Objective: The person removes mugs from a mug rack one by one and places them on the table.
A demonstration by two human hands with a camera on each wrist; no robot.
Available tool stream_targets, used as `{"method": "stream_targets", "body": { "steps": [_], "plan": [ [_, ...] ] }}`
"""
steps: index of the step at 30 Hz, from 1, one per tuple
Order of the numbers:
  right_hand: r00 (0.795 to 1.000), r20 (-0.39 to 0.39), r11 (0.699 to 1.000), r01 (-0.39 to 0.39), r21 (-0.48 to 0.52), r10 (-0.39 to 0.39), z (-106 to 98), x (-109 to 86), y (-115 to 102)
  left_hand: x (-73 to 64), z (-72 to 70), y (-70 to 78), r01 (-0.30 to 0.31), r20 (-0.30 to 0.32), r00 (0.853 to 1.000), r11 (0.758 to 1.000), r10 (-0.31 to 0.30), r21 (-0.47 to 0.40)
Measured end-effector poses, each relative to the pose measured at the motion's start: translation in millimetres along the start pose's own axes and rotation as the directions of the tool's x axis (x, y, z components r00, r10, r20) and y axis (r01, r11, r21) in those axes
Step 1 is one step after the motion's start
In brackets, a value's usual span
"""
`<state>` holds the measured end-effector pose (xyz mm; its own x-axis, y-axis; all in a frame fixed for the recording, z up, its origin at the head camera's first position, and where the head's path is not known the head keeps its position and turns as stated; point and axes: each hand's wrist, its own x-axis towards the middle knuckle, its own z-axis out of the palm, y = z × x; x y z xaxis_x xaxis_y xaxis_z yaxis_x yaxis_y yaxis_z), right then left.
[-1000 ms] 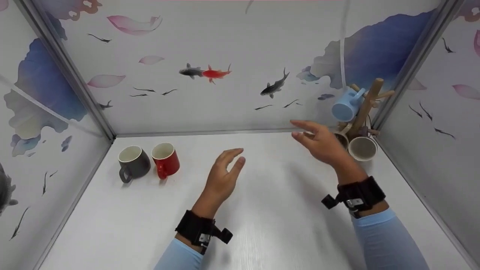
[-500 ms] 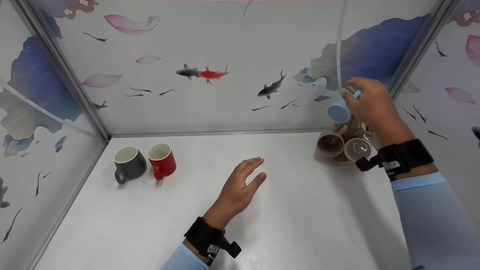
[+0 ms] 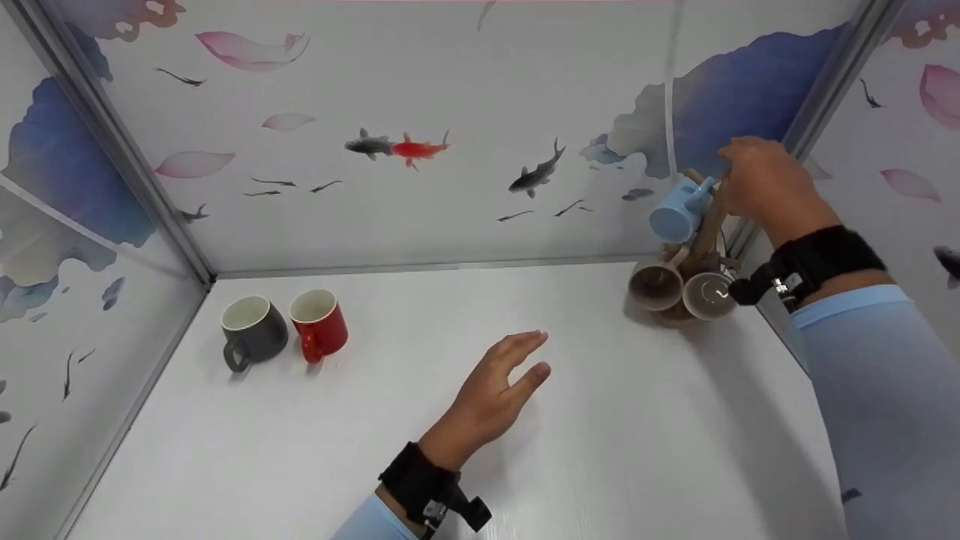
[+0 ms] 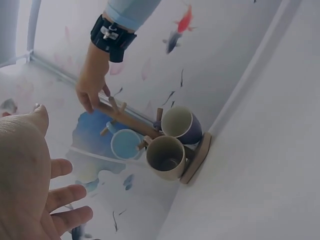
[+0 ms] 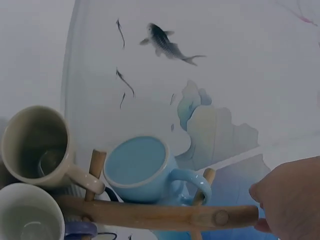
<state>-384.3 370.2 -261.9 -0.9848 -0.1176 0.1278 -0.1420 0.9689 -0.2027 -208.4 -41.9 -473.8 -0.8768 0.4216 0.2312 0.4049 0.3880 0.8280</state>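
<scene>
At the right rear stands a wooden mug tree (image 3: 706,234). My right hand (image 3: 772,184) is at the top of its post (image 5: 150,214), with thumb and a finger on either side of the tip in both wrist views. A light blue mug (image 3: 673,219) hangs from an upper peg by its handle. Lower down hang a beige mug (image 4: 166,159) and a purple mug (image 4: 189,129) with a pale inside. My left hand (image 3: 491,394) hovers over the middle of the table, fingers loosely bent and thumb apart, holding nothing.
A dark grey mug (image 3: 256,334) and a red mug (image 3: 322,330) stand upright at the left rear of the white table (image 3: 285,442). Printed panels (image 3: 420,67) enclose the back and sides, joined by metal corner rails (image 3: 127,142).
My right hand has moved right and up, past the blue mug, to the top of the mug tree. The left hand has drifted right and slightly toward me. The mugs hang as before.
</scene>
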Motion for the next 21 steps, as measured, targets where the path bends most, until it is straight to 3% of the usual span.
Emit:
{"method": "stream_targets", "body": {
  "steps": [3,5,12,21],
  "plan": [
    [0.995,0.094,0.999,-0.031,0.013,0.029,-3,5.4,6,-0.1,3.7,1.0,-0.006,0.006,1.0,1.0,0.006,-0.02],
    [0.992,0.116,0.999,-0.041,0.029,0.038,-4,6.9,9,-0.7,8.1,2.0,-0.009,0.02,1.0,1.0,0.009,-0.029],
    [0.991,0.124,0.993,-0.055,0.105,0.042,1,8.8,20,-5.4,24.4,6.6,-0.007,0.1,0.995,1.0,0.009,-0.015],
    [0.998,0.053,0.989,-0.043,0.139,0.036,1,6.9,33,-3.4,27.3,9.7,0.001,0.117,0.993,1.0,0.0,-0.012]
  ]
}}
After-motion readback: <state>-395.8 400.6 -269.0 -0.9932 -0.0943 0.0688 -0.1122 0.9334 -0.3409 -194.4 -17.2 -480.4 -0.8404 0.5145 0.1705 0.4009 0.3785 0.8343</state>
